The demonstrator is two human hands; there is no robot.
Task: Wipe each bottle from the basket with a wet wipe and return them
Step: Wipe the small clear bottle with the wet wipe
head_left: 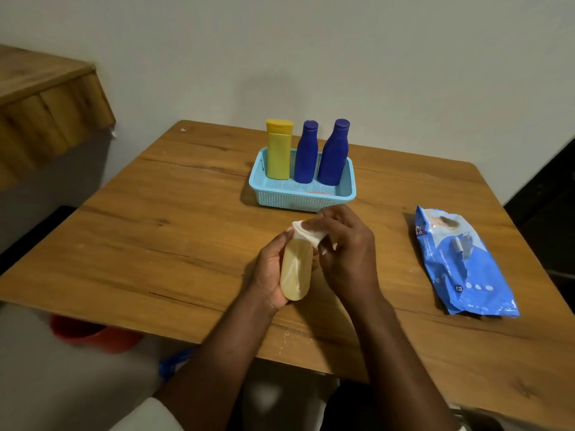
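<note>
My left hand (270,269) grips a pale amber bottle (295,269) lying lengthways over the table, its base toward me. A white wet wipe (306,233) is pressed over the bottle's far end by my right hand (343,244), hiding the cap. Behind them stands a light blue mesh basket (298,197). It holds a yellow bottle (278,150) on the left and two dark blue bottles (306,154) (334,154), all upright.
A blue pack of wet wipes (460,262) lies flat on the wooden table (155,231) to the right. A wooden shelf (46,101) juts from the wall at far left. A red bucket (93,334) sits on the floor under the table's left edge.
</note>
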